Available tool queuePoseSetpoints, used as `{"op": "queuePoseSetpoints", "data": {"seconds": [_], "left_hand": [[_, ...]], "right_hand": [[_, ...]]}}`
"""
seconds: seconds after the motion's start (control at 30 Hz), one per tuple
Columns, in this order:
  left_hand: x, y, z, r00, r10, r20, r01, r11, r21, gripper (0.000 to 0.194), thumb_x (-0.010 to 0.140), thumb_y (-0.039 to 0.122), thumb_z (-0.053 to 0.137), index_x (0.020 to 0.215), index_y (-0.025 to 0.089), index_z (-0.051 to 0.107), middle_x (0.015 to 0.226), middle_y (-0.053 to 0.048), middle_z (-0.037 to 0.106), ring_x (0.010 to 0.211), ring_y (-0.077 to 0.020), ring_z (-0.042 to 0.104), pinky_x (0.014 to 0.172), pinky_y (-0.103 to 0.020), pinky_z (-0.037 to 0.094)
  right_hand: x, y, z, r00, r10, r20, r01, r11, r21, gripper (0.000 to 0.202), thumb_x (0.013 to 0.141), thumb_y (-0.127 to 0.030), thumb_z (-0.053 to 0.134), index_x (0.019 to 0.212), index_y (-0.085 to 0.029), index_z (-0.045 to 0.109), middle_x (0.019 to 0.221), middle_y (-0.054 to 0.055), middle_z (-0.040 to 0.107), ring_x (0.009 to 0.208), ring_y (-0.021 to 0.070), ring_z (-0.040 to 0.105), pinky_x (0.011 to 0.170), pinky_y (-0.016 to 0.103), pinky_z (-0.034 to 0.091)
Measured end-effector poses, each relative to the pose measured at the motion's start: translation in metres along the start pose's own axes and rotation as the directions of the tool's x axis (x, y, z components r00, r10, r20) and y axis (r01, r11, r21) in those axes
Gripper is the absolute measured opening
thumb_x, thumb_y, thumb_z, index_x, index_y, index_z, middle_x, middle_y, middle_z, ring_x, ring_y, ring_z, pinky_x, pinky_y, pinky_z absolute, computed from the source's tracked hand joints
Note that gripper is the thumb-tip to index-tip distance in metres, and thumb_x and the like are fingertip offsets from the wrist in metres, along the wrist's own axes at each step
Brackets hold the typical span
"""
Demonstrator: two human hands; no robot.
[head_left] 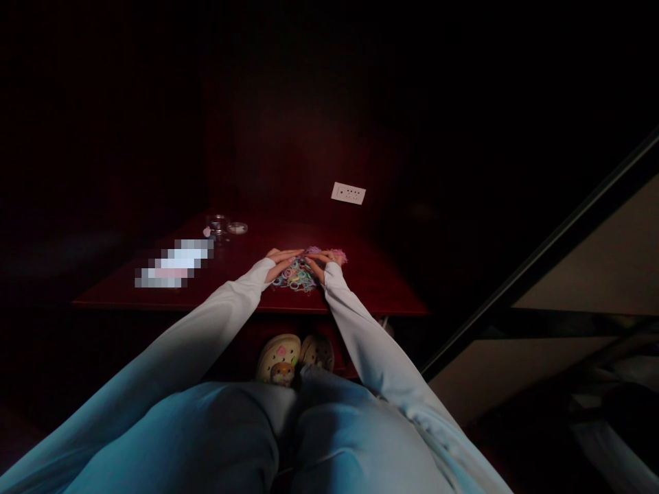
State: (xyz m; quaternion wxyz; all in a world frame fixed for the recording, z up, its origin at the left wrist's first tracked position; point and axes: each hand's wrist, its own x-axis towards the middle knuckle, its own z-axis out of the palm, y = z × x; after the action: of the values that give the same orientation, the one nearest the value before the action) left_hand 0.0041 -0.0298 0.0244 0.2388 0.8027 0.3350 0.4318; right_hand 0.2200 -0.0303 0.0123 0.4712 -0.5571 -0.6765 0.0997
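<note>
A loose pile of small, pastel-coloured hair ties (296,276) lies near the front edge of the dark red table. My left hand (279,262) rests along the pile's left and far side, fingers stretched out. Opposite it, my right hand (322,261) lies on the right side, its fingers also extended, so the two hands frame the heap and their fingertips nearly meet behind it. Just beyond the right hand sits a pink fuzzy-looking bunch (338,254), with a purple one (313,250) beside it. Their exact kind is too small to tell.
Clear round containers (219,225) and a round lid-like piece (237,228) stand at the table's back left. A blurred bright rectangle (175,264) lies at left. A white socket plate (349,193) is on the wall. Below the table edge are beige clogs (279,353).
</note>
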Motion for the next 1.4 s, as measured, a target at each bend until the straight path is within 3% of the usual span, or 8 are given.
{"op": "queuePoseSetpoints", "data": {"seconds": [0.33,0.57,0.7,0.8,1.23,1.4], "left_hand": [[-0.002,0.002,-0.003,0.997,0.007,0.075,-0.001,0.998,-0.069,0.059,0.103,0.057,0.036,0.133,0.026,0.077,0.145,-0.002,0.07,0.14,-0.03,0.058,0.121,-0.042,0.04],[-0.003,-0.001,0.002,0.999,-0.029,0.046,0.034,0.992,-0.118,0.064,0.101,0.063,0.037,0.12,0.022,0.083,0.135,-0.007,0.075,0.123,-0.0335,0.066,0.118,-0.046,0.044],[-0.001,-0.004,0.003,0.998,-0.029,0.054,0.036,0.99,-0.137,0.062,0.098,0.066,0.043,0.121,0.025,0.083,0.136,-0.006,0.075,0.132,-0.0341,0.061,0.122,-0.046,0.041],[0.001,-0.004,0.002,0.999,-0.014,0.031,0.019,0.987,-0.162,0.06,0.095,0.065,0.049,0.124,0.024,0.081,0.138,-0.007,0.074,0.136,-0.0344,0.06,0.123,-0.046,0.04],[0.0,-0.012,-0.001,0.996,-0.072,-0.048,0.069,0.996,-0.06,0.046,0.096,0.051,0.051,0.124,0.024,0.078,0.119,-0.006,0.079,0.117,-0.0298,0.064,0.11,-0.044,0.048],[0.001,-0.018,0.002,0.995,-0.093,-0.04,0.09,0.994,-0.069,0.047,0.096,0.053,0.052,0.121,0.024,0.078,0.113,-0.006,0.078,0.114,-0.0298,0.063,0.105,-0.044,0.051]], "right_hand": [[0.003,0.003,0.002,0.998,0.055,-0.001,-0.055,0.998,0.044,0.021,0.084,-0.05,0.081,0.084,-0.029,0.085,0.112,0.006,0.069,0.122,0.0282,0.051,0.112,0.042,0.038],[0.0,0.0,0.001,0.998,0.06,0.028,-0.062,0.996,0.069,0.02,0.084,-0.048,0.081,0.086,-0.029,0.085,0.112,0.006,0.07,0.123,0.0277,0.052,0.111,0.041,0.039],[0.001,0.001,0.001,0.998,0.064,0.024,-0.065,0.997,0.042,0.022,0.084,-0.049,0.081,0.085,-0.028,0.085,0.116,0.005,0.07,0.123,0.0278,0.052,0.111,0.041,0.038],[0.003,0.004,0.0,0.997,0.077,0.008,-0.077,0.996,0.039,0.022,0.084,-0.048,0.081,0.085,-0.027,0.085,0.115,0.006,0.071,0.124,0.0279,0.053,0.112,0.041,0.036],[0.008,0.021,0.0,0.988,0.11,-0.104,-0.105,0.993,0.055,0.03,0.091,-0.051,0.068,0.092,-0.026,0.084,0.113,0.006,0.078,0.125,0.0271,0.059,0.112,0.041,0.039],[0.008,0.022,-0.002,0.994,0.061,-0.092,-0.056,0.997,0.052,0.038,0.094,-0.057,0.061,0.088,-0.027,0.084,0.101,0.004,0.079,0.114,0.028,0.061,0.11,0.045,0.04]]}}
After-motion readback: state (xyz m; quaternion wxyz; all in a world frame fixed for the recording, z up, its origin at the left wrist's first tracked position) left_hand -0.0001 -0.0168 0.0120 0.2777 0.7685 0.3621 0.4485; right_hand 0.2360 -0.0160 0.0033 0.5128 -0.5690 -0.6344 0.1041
